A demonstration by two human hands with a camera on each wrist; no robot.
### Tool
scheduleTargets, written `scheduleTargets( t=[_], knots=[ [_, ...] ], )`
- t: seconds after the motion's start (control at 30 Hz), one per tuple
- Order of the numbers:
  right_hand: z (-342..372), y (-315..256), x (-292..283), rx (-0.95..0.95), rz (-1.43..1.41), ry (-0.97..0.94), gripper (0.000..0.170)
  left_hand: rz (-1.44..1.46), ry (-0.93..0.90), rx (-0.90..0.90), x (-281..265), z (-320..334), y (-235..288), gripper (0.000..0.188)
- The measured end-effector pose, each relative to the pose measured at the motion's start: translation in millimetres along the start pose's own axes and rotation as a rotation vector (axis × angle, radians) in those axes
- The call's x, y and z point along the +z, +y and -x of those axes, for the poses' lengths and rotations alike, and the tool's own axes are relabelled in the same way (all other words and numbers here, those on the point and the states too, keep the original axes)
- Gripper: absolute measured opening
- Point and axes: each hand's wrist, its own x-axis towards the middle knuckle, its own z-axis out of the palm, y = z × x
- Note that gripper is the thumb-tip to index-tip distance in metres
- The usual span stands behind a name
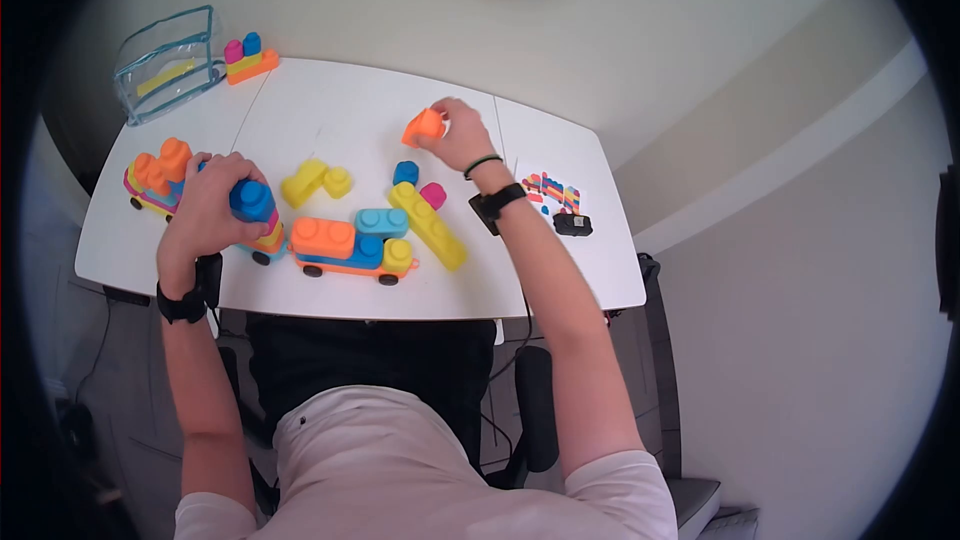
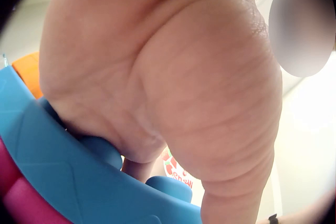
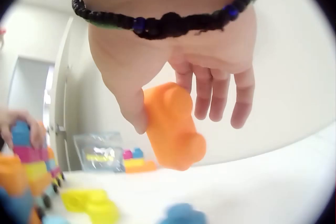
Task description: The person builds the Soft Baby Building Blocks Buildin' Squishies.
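Note:
My left hand (image 1: 207, 210) grips a long blue block (image 1: 254, 202) on top of a stack that stands on a wheeled toy car. In the left wrist view the palm arches over the blue block's (image 2: 63, 166) studs, with pink under it; the fingertips are hidden. Over the back of the table, my right hand (image 1: 463, 140) pinches an orange two-stud block (image 3: 176, 129) between thumb and forefinger, the other fingers hanging loose. Below it lie a blue block (image 1: 406, 174), a pink block (image 1: 433, 196) and a long yellow block (image 1: 427, 227).
A wheeled car (image 1: 350, 258) carrying orange and blue blocks stands at the front middle. Yellow pieces (image 1: 305, 182) lie behind it. A clear bag (image 1: 172, 65) and a small stack (image 1: 250, 62) are back left. Small coloured pieces (image 1: 552, 191) and a black box (image 1: 573, 225) sit right.

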Motion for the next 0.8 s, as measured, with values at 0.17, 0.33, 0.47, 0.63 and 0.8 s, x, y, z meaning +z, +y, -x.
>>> scheduleTargets(
  t=[0.17,0.33,0.47,0.63,0.8],
  knots=[
    [28,-54,-37,0.023,-0.839,-0.18,0.058,0.001,-0.005,-0.017,-1,0,1,0.05],
    [81,-99,-69,-0.219,0.166,-0.453,0.053,-0.009,0.016,0.025,2,-2,0,0.048],
    [95,-106,-64,-0.22,0.207,-0.605,0.052,-0.016,0.014,0.004,0,2,-1,0.045],
    [105,-102,-37,-0.363,0.184,-0.502,0.05,-0.035,-0.039,-0.052,-1,0,4,0.048],
    [108,-101,4,-0.464,0.003,-0.381,0.053,-0.03,-0.018,-0.022,1,1,2,0.05]
  ],
)
